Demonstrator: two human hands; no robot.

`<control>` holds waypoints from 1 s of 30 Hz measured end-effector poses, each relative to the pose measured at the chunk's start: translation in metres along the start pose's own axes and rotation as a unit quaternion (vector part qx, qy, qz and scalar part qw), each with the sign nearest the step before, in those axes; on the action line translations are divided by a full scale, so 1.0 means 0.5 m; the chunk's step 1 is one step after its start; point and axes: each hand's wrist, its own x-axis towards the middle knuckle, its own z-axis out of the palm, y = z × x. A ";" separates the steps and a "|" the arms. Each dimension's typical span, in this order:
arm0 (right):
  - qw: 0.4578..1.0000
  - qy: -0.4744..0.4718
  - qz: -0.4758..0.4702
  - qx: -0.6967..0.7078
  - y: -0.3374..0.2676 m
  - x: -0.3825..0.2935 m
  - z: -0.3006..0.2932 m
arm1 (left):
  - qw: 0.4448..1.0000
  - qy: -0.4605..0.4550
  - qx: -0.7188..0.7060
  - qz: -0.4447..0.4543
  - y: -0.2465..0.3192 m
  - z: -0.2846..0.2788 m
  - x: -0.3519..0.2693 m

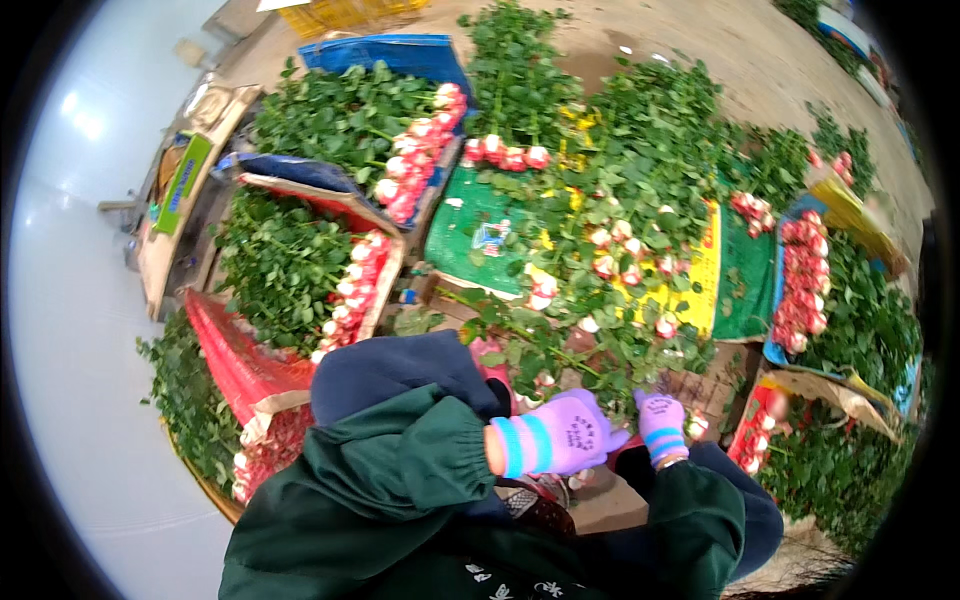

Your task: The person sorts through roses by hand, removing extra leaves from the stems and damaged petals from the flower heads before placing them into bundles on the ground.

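My left hand (574, 433), in a lilac knit glove with blue cuff stripes, is low in the middle of the head view, its fingers pointing right. My right hand (660, 420), gloved alike, is just right of it, apart from it. Whether either holds a stem cannot be told; leaves lie close to both. Loose rose stems with leaves (551, 345) lie just beyond my hands. A pink and white rose head (697, 424) is beside my right hand. More cut roses (630, 255) lie farther off on green sacking (469, 225) and yellow sacking (697, 289).
Rose bunches fill a blue-lined holder (375, 51), a red-lined holder (386, 289) and a red sack-lined one (232, 367) at left. At right are a blue holder (776, 300) and a cardboard-edged one (832, 390). A wooden bench (214, 154) stands upper left. My knees flank my hands.
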 end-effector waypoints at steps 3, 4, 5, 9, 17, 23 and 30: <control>0.998 0.015 -0.012 0.059 -0.001 0.025 0.044 | 0.994 -0.088 -0.058 -0.016 -0.001 -0.012 0.015; 0.995 0.087 -0.002 0.052 0.000 0.024 0.084 | 0.995 -0.092 -0.030 -0.003 0.002 -0.011 0.021; 0.989 0.128 -0.002 0.070 -0.005 0.032 0.105 | 0.995 -0.095 0.001 0.003 0.001 -0.017 0.019; 0.993 0.075 0.069 0.067 0.000 0.090 0.109 | 0.995 -0.092 0.024 -0.008 0.018 -0.007 0.028; 0.981 0.079 0.164 0.070 -0.040 0.131 0.164 | 0.990 -0.128 0.053 0.000 0.008 0.002 0.043; 0.977 0.085 0.159 0.113 -0.019 0.141 0.120 | 0.985 -0.167 0.037 0.007 0.000 0.019 0.051; 0.968 0.223 0.116 -0.019 0.151 -0.192 -0.190 | 0.969 -0.238 0.046 -0.053 -0.003 0.071 0.063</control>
